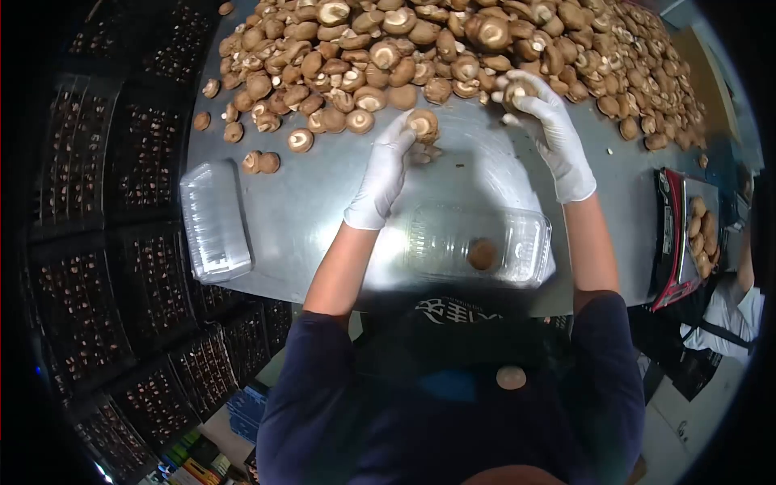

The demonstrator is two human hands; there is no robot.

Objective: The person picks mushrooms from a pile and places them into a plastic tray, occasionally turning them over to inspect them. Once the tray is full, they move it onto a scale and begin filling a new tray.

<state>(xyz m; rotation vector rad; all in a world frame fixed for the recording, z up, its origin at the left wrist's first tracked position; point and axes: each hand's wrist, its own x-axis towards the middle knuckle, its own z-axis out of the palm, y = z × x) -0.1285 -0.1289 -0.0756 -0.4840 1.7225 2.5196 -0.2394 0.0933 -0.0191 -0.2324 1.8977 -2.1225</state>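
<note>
My left hand (392,166), in a white glove, grips a brown shiitake mushroom (423,126) with its pale underside showing. In my right hand (554,133), gloved the same way, another shiitake mushroom (515,94) is held at the front of the heap, its stem facing me. Between my forearms, near the table's front edge, lies a clear plastic tray (529,242) with one mushroom (482,255) in it. A large heap of shiitake mushrooms (388,56) spreads across the far side of the metal table (323,218).
A stack of clear plastic trays (215,220) stands at the table's left edge. Dark racks (77,153) filled with mushrooms line the left. At the right sits a scale (669,234) beside a tray of mushrooms (702,230). Another person's arm (744,263) shows at far right.
</note>
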